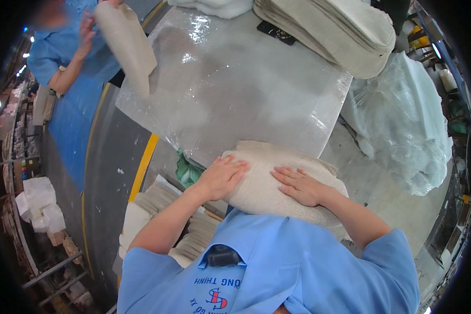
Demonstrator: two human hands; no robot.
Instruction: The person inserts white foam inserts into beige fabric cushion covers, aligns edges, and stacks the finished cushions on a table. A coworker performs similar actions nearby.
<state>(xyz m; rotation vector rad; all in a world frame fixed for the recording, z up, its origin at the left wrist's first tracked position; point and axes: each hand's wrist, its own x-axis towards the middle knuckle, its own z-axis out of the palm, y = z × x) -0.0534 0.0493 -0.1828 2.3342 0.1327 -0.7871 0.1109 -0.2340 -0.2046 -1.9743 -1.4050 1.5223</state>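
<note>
A beige fabric cushion cover (261, 191) lies across the near edge of the plastic-wrapped table (256, 94), close against my body. My left hand (222, 178) rests on its left side, fingers stretched out and pointing right. On the cover's right part, my right hand (301, 187) lies flat with its fingers spread. Both hands press on the cloth from above without gripping it. Whether anything is inside the cover is hidden.
A stack of beige covers (340, 31) lies at the table's far right, beside a small black item (276, 32). Clear plastic wrapping white padding (403, 120) stands to the right. More beige pieces (152, 209) are piled at my left. Across, a co-worker (73, 52) handles a beige piece (125, 44).
</note>
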